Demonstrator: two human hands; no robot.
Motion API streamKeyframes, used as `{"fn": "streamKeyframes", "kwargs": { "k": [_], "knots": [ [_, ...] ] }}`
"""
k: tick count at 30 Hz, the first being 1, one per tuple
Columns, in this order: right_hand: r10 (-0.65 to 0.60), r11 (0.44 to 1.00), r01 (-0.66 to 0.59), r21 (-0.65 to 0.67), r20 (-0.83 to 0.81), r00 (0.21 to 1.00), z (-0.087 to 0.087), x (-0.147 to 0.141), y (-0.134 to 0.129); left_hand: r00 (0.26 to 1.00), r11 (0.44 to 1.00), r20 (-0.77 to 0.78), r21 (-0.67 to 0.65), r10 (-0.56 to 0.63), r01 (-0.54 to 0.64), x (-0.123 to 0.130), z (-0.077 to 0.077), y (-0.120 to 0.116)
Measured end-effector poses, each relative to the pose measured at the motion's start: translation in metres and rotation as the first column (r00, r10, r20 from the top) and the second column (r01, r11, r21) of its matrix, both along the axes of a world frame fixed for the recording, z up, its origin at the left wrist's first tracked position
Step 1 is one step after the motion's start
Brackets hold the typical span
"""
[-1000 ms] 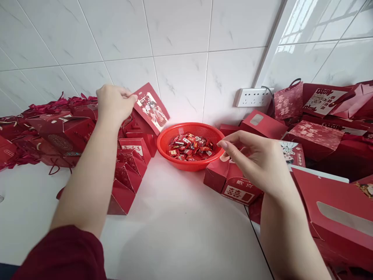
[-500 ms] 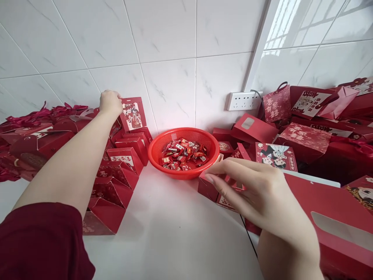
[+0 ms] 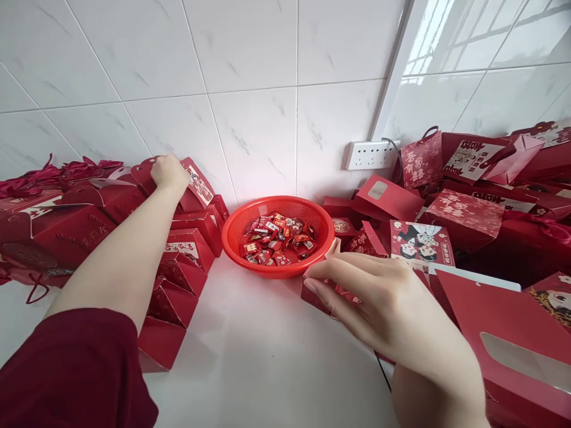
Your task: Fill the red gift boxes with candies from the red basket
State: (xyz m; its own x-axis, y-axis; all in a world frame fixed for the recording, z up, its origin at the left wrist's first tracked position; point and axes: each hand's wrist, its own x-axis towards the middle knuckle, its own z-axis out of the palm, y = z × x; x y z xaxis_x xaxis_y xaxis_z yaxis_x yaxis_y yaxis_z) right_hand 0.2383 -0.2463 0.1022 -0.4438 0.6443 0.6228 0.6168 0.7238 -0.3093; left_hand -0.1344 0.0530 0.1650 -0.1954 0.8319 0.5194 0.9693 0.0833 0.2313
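At the back left, my left hand (image 3: 169, 173) is closed at the top of a red paper gift box (image 3: 199, 185) with a printed figure on its front; the box leans to the right and the fingertips are hidden. My right hand (image 3: 383, 303) has thumb and forefinger pinched together at the edge of another red gift box (image 3: 314, 295), partly hidden behind the fingers. Between the hands stands a red plastic basket (image 3: 279, 272) holding many small red-wrapped sweets (image 3: 279, 238).
Red gift boxes (image 3: 163, 339) stand in a row on the left, with ribboned ones (image 3: 84, 217) beyond. More boxes (image 3: 468, 217) pile up on the right. A white power strip (image 3: 370, 155) sits against the tiled wall (image 3: 254, 137). The table (image 3: 267, 356) is white.
The figure-printed box at my left hand has tipped to the right, and that hand is slightly lower. My right hand has shifted slightly left and down, still by the box. The view has moved slightly.
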Motion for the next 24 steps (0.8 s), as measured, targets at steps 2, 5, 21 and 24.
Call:
{"fn": "streamKeyframes", "kwargs": {
  "k": [2, 5, 21, 24],
  "knots": [
    [0.001, 1.0, -0.001, -0.005, 0.012, 1.0, 0.001, -0.001, -0.002, 0.995, 0.995, -0.003, 0.0, 0.103, -0.103, 0.0, -0.003, 0.0],
    [-0.008, 1.0, 0.008, -0.003, 0.024, 1.0, 0.003, -0.001, -0.007, 0.995, 0.994, -0.035, 0.05, 0.096, -0.094, 0.008, 0.001, -0.006],
    [0.249, 0.939, -0.137, -0.316, 0.347, 0.904, 0.006, 0.002, -0.058, 0.78, 0.765, -0.165, 0.157, -0.603, 0.624, 0.197, -0.033, -0.137],
    [0.267, 0.932, -0.162, -0.325, 0.313, 0.911, 0.011, 0.007, -0.064, 0.77, 0.764, -0.189, 0.123, -0.609, 0.634, 0.203, -0.037, -0.143]
  ]
}}
